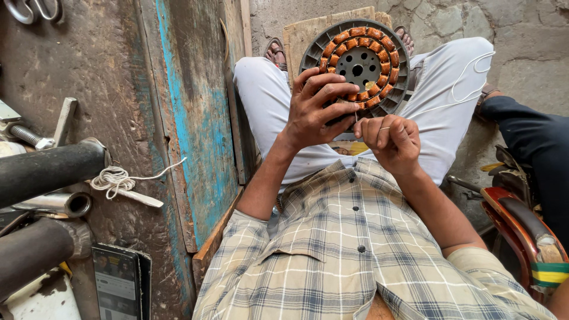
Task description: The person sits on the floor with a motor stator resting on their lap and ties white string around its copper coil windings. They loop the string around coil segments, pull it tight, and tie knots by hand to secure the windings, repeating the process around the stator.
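A round grey motor stator (357,62) with a ring of copper windings rests on my lap, leaning on a wooden board (296,37). My left hand (317,109) lies spread over the stator's near edge, fingers pressing the coils. Just right of it, my right hand (391,141) is closed, pinching a thin white thread (468,89) that loops up over my right thigh. The stator's near rim is hidden under my left hand.
A worn blue-painted wooden bench (189,118) stands at my left. On it lie a stick wound with white string (121,184), dark metal pipes (50,169) and a phone (118,284). Another person's dark-clothed leg (533,136) and a red seat (521,231) are at the right.
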